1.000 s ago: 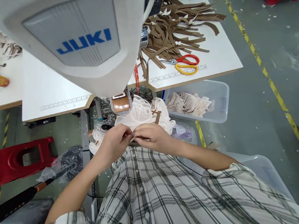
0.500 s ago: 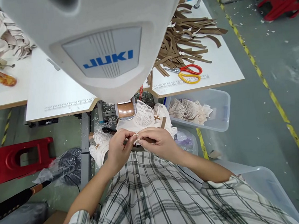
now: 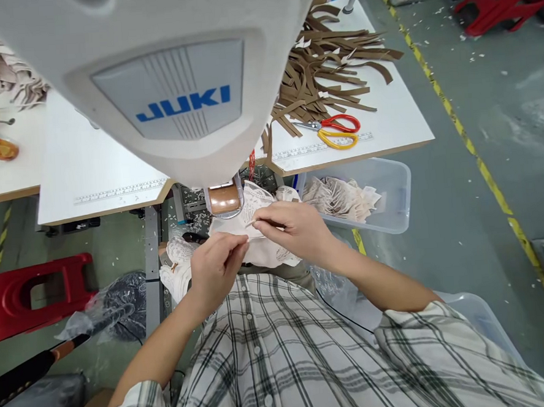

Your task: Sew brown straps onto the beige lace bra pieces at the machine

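Head view: the left hand (image 3: 215, 265) pinches, seemingly, an edge of the white lace garment (image 3: 263, 253), though the spot is too small to be sure. The right hand (image 3: 296, 229) grips a thin pale strip (image 3: 251, 223). The garment lies at five o'clock from the sewing machine (image 3: 177, 92); at the hands' two o'clock, scissors (image 3: 337, 139) rest on the tabletop (image 3: 390, 113).

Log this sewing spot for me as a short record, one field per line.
Left hand: pinched, apparently on white lace garment
Right hand: pinching small, thin, pale strip
Machine: white sewing machine head with blue JUKI lettering
Table: white tabletop bearing loose brown fabric strips and red-and-yellow-handled metal scissors
Bin: clear plastic tub holding pale fabric pieces
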`<control>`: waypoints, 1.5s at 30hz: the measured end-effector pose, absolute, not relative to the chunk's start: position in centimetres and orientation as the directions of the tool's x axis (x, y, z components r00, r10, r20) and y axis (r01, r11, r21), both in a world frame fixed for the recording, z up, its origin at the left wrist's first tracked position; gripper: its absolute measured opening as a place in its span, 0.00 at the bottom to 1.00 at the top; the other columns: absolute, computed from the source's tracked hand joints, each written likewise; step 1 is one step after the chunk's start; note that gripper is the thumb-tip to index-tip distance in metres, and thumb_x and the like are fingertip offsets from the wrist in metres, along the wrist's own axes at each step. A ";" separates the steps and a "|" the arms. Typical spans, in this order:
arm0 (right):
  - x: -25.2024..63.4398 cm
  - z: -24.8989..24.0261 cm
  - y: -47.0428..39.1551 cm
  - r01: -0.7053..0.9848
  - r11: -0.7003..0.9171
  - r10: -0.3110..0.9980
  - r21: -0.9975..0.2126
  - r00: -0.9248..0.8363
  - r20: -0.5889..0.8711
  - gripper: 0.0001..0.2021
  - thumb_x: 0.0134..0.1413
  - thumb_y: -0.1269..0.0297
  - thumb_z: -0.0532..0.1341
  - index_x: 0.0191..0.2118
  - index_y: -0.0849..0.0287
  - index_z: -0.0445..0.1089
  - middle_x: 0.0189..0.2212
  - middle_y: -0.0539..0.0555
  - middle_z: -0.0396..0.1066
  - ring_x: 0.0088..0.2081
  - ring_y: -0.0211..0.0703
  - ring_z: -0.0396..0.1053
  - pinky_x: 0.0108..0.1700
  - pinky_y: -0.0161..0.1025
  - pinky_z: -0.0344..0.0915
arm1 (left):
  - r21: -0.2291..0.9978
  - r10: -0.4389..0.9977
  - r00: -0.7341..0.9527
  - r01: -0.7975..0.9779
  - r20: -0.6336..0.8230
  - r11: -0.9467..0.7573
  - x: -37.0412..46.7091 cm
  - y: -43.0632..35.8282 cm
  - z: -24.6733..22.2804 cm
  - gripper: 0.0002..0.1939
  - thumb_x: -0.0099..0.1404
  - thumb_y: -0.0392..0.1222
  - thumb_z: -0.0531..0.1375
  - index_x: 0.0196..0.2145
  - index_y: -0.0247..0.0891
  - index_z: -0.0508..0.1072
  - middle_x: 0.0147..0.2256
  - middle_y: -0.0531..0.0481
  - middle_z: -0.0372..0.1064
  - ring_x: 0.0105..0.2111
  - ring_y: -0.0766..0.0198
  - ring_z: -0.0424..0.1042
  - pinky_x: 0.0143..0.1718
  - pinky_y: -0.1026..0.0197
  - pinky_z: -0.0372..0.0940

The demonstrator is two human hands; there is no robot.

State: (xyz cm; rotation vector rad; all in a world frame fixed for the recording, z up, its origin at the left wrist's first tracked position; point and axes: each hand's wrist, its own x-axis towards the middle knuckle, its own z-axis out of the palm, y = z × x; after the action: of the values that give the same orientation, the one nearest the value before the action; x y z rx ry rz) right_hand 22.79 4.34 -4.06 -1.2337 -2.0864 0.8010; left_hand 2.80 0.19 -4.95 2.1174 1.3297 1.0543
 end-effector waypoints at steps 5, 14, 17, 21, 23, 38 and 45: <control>23.2 -2.8 4.8 0.493 0.415 0.822 -0.765 -0.563 0.084 0.11 0.61 0.68 0.58 0.28 0.59 0.71 0.20 0.46 0.62 0.25 0.33 0.59 0.31 0.33 0.52 | 0.588 0.809 0.383 0.556 0.446 -0.587 2.6 0.8 -3.5 0.05 0.68 0.33 0.60 0.41 0.37 0.75 0.33 0.49 0.77 0.32 0.68 0.75 0.32 0.68 0.67; 23.6 -2.3 5.1 0.462 0.316 0.778 -0.829 -0.626 -0.053 0.07 0.59 0.68 0.59 0.33 0.58 0.75 0.19 0.44 0.62 0.26 0.33 0.61 0.31 0.32 0.53 | 0.640 0.829 0.418 0.532 0.371 -0.555 2.5 1.6 -3.2 0.03 0.67 0.33 0.61 0.37 0.37 0.75 0.30 0.52 0.77 0.29 0.70 0.74 0.30 0.69 0.64; 23.7 -2.4 5.0 0.458 0.319 0.767 -0.830 -0.639 -0.058 0.08 0.60 0.67 0.59 0.37 0.58 0.76 0.25 0.47 0.72 0.29 0.34 0.66 0.33 0.33 0.55 | 0.662 0.837 0.429 0.524 0.340 -0.537 2.6 1.8 -2.9 0.03 0.67 0.34 0.61 0.37 0.37 0.76 0.30 0.53 0.77 0.28 0.71 0.72 0.29 0.69 0.63; 23.8 -2.4 5.0 0.444 0.346 0.761 -0.826 -0.648 -0.029 0.09 0.60 0.68 0.58 0.38 0.59 0.77 0.28 0.49 0.76 0.31 0.36 0.68 0.35 0.33 0.57 | 0.670 0.854 0.436 0.547 0.284 -0.502 2.5 2.3 -2.7 0.02 0.67 0.36 0.62 0.36 0.37 0.76 0.28 0.53 0.75 0.26 0.71 0.71 0.27 0.69 0.62; 23.7 -2.4 5.1 0.445 0.318 0.770 -0.837 -0.636 -0.045 0.08 0.60 0.68 0.59 0.37 0.59 0.77 0.27 0.49 0.75 0.30 0.35 0.68 0.34 0.33 0.56 | 0.654 0.835 0.461 0.536 0.302 -0.533 2.3 2.5 -2.9 0.02 0.67 0.36 0.62 0.36 0.37 0.76 0.28 0.53 0.74 0.26 0.70 0.71 0.27 0.68 0.62; 23.2 -2.0 3.9 0.545 0.403 0.808 -0.735 -0.589 0.006 0.09 0.64 0.65 0.57 0.37 0.59 0.75 0.30 0.51 0.76 0.32 0.37 0.69 0.34 0.34 0.56 | 0.553 0.829 0.556 0.675 0.054 -0.489 2.2 3.5 -1.5 0.10 0.71 0.41 0.56 0.33 0.37 0.73 0.26 0.53 0.70 0.25 0.67 0.68 0.25 0.65 0.58; 22.1 -1.5 5.7 0.567 0.589 0.793 -0.575 -0.543 0.277 0.08 0.60 0.68 0.57 0.31 0.60 0.72 0.25 0.51 0.68 0.30 0.38 0.63 0.34 0.36 0.54 | 0.643 0.908 0.403 0.667 0.112 -0.376 2.3 3.2 -1.4 0.11 0.73 0.42 0.53 0.33 0.38 0.71 0.24 0.55 0.68 0.23 0.70 0.66 0.25 0.67 0.56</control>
State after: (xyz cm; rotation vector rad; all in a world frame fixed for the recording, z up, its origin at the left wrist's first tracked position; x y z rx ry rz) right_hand 22.09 5.68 -1.48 -1.0793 -2.3038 0.5801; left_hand 2.34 3.19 -1.39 2.1571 1.3400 0.6280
